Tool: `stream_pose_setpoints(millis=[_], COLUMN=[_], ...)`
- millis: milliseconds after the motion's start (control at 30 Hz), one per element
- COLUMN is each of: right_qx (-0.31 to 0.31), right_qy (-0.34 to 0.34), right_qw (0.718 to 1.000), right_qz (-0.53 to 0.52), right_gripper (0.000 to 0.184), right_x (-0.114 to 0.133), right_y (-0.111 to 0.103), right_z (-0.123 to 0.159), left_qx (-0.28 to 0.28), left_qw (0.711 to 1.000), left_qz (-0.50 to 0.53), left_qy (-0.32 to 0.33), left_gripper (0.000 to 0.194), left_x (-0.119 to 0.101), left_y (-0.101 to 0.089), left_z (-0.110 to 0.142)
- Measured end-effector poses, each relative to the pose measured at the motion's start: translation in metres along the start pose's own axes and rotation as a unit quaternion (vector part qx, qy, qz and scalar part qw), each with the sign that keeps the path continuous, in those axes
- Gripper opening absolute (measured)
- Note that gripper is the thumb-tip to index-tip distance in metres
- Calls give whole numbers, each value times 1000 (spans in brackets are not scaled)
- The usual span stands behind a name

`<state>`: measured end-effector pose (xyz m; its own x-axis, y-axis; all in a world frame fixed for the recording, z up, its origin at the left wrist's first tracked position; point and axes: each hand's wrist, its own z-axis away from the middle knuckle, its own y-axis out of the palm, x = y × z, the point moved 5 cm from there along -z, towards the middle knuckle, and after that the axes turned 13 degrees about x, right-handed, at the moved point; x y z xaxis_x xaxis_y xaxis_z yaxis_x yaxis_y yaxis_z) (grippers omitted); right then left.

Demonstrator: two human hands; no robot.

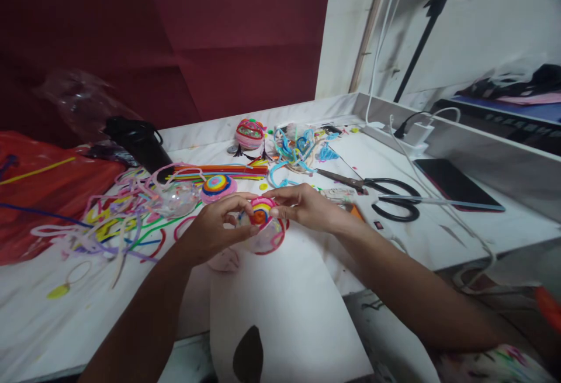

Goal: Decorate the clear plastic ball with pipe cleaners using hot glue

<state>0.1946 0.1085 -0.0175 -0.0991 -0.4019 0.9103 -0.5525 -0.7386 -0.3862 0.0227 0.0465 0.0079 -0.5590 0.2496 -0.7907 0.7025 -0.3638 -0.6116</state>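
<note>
A clear round plastic piece (264,241) has coiled fuzzy pipe cleaners (262,212) in orange, yellow, purple and pink on its upper part, and a red rim below. On its left side my left hand (214,225) pinches the coil with thumb and fingers. From the right, my right hand (307,207) presses its thumb and fingertips against the coil's edge. White paper (280,307) lies beneath. Just behind my left hand rests a striped pipe-cleaner dome (217,187), beside another clear plastic ball piece (175,199).
Loose pipe cleaners (118,225) and a red bag (35,196) spread on the left. A black bottle (139,142) leans behind them. Scissors (363,184) lie right of my hands, near a dark phone or tablet (456,183). A decorated ball (249,134) sits at the back.
</note>
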Motion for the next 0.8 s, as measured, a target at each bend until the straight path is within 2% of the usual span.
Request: stream_pose_setpoints(millis=[800], right_qx=[-10], right_qy=[17], right_qw=[999], right_qz=[33], right_gripper=[39], right_x=[4], right_y=[0], right_z=[2], left_qx=[-18], left_qw=[999], left_qz=[-45], left_qy=[4], left_gripper=[17], left_x=[0], left_y=[0], left_z=[2])
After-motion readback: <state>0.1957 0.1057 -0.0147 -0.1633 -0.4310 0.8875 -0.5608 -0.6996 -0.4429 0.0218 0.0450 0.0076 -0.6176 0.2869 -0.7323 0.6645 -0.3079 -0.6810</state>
